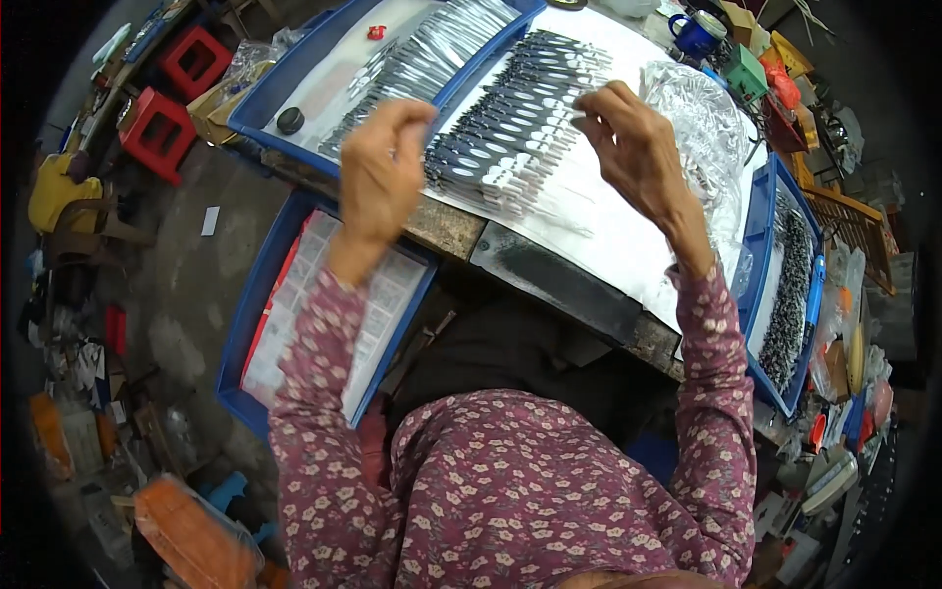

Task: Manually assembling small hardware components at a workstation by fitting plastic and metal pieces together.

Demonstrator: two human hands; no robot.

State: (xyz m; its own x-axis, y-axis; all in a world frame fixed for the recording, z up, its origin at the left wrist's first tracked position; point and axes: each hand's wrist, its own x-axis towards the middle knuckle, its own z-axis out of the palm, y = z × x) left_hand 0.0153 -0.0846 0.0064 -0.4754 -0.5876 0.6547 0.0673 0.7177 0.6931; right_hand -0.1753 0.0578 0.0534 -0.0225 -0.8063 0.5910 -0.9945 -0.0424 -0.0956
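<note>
My left hand (381, 177) is smeared by motion over the near side of a blue tray (257, 93), its fingers bent to the right. Slim silver metal pieces (461, 44) lie in dense rows in that tray. Beside it, on a white sheet (638, 240), slim dark pieces with pale ovals (510, 113) are laid out in a long row. My right hand (638, 147) hovers at the right of this row, fingers curled and closed near the thumb. Anything between those fingertips is too small to make out. The two hands are apart.
Crumpled clear plastic (697, 123) covers the sheet's right side. At far right, a blue tray (754, 255) holds many small dark pieces (788, 304). Another blue tray (257, 304) sits below the table edge, left. A black round cap (289, 121) and red stools (162, 133) are at left.
</note>
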